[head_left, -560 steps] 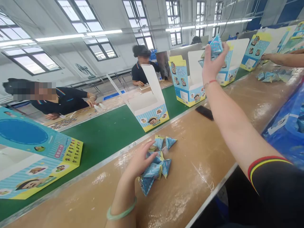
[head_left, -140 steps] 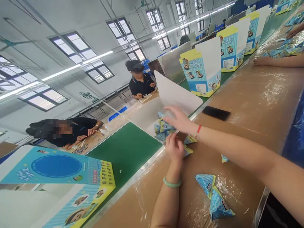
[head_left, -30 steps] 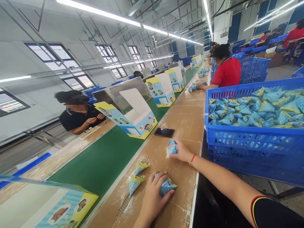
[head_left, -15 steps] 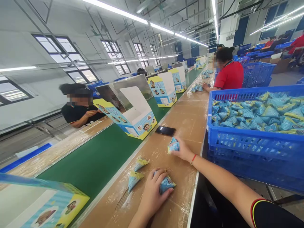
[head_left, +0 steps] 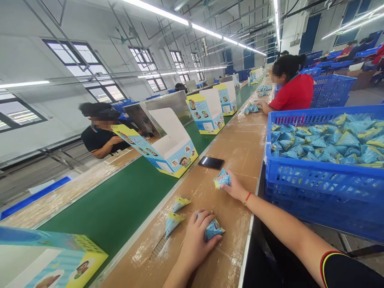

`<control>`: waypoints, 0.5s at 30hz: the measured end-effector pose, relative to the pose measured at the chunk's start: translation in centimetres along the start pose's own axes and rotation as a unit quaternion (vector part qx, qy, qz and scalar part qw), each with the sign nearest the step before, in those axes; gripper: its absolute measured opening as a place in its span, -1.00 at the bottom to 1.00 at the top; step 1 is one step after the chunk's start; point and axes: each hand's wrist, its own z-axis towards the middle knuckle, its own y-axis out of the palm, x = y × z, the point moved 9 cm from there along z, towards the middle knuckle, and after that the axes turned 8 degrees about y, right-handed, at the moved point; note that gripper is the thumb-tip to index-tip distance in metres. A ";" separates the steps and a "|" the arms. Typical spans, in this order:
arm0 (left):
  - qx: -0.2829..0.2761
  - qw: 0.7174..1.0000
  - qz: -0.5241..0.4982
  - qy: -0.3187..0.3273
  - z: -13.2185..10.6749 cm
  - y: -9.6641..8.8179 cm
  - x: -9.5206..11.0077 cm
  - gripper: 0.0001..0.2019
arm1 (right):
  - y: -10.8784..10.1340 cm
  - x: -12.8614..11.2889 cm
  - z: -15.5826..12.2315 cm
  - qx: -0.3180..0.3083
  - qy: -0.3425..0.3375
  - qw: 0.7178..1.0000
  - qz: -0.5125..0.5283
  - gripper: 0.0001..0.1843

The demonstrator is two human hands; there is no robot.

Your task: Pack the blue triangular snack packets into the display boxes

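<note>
My right hand has lifted its blue packet slightly further up the brown surface, fingers closed round it. My left hand stays clamped on another packet; two loose packets lie beside it.
</note>
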 end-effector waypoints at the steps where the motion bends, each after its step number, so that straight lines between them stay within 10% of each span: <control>1: 0.001 1.000 0.000 -0.001 0.0 0.0 0.0 -0.59 | 0.0 0.0 0.0 0.000 0.001 1.000 -0.002 -0.12; 15: 0.049 0.996 0.050 0.053 -0.5 -0.2 -0.8 -0.60 | 0.0 -0.4 0.1 0.025 0.041 0.996 -0.076 -0.20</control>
